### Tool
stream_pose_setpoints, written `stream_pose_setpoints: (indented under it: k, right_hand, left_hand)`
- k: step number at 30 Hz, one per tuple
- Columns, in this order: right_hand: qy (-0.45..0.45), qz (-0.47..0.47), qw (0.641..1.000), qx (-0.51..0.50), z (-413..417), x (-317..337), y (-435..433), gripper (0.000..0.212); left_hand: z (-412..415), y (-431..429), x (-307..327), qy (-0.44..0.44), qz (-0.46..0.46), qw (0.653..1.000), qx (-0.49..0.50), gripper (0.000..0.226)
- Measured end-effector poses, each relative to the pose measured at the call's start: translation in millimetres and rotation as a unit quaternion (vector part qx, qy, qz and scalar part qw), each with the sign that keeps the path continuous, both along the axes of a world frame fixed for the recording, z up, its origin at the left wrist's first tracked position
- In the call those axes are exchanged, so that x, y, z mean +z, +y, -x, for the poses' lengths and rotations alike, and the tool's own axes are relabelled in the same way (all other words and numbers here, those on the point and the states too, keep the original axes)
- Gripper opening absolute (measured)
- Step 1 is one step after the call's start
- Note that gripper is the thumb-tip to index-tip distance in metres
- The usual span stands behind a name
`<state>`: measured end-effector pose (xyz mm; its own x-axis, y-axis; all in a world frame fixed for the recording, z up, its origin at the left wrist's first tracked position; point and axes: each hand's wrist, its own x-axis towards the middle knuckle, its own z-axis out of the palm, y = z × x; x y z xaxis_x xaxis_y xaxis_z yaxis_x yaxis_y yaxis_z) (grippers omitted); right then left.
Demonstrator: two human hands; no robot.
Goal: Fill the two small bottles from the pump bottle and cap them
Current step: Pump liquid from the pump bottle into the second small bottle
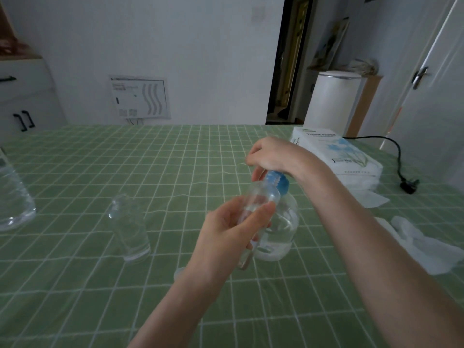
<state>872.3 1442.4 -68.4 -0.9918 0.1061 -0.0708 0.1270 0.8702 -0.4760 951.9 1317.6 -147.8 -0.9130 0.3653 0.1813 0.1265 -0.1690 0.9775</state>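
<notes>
A green checked tablecloth covers the table, with a white tissue-paper pack at its far right. Right of centre stands a clear round pump bottle with a blue top. The right hand covers it from above, fingers curled down over the pump head. The left hand grips a small clear plastic bottle, tilted, its mouth at the blue top. A second small clear bottle stands upright well to the left.

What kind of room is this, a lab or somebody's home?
Probably a room in a home: a green checked tablecloth, a pack of tissue paper, and white cupboards with black handles.
</notes>
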Motion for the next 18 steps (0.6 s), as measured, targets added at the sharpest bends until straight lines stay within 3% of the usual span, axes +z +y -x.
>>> stream_pose_setpoints:
  k: [11,18]
  right_hand:
    - [0.063,0.015,0.998,0.002,-0.3,4.6,3.2,0.034]
    - [0.040,0.027,0.999,0.005,0.1,3.1,0.4,0.040]
  left_hand:
    - [-3.3,2.0,4.1,-0.002,-0.017,1.000,0.007,0.042]
    - [-2.3,1.7,4.0,0.000,-0.012,1.000,0.010,0.038]
